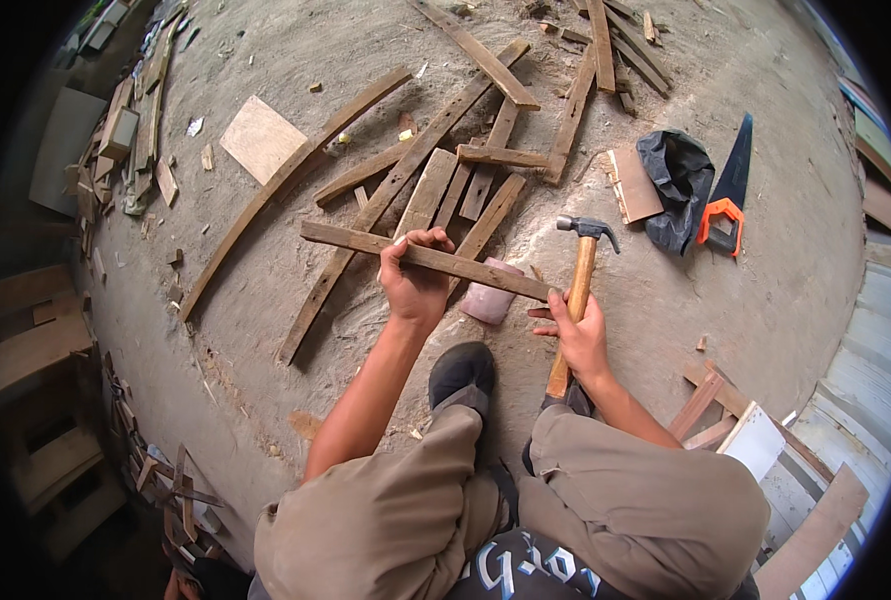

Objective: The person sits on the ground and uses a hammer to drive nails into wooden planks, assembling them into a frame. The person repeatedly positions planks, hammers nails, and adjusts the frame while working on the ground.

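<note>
We see a narrow, weathered brown wooden strip (475, 270), square-edged, its face darkly stained, held aslant above the ground in front of our knees. Our left hand (415, 287) grasps it from below, fingers curled over its upper edge and thumb against its near side. Our right hand (587, 340) is at its other end, thumb tip against the wood, while it also holds a claw hammer with a dull metal head and smooth yellow-brown wooden handle (582, 265); the fingers overlap there, so we cannot tell how firmly each one grips. Just beyond the strip sits a chalky pinkish cylindrical block (490, 297). Farther out, rough, grey-brown lengths of timber (385, 195) cross one another on gritty, sandy bare ground (765, 300), beside a pale, flat, four-sided board (262, 138). To our right, a light-brown board with a splintered edge (635, 187) lies against a crumpled black plastic bag (677, 180), and next to that is a handsaw with a dark tapering blade and orange-and-black handle (734, 180).
</note>
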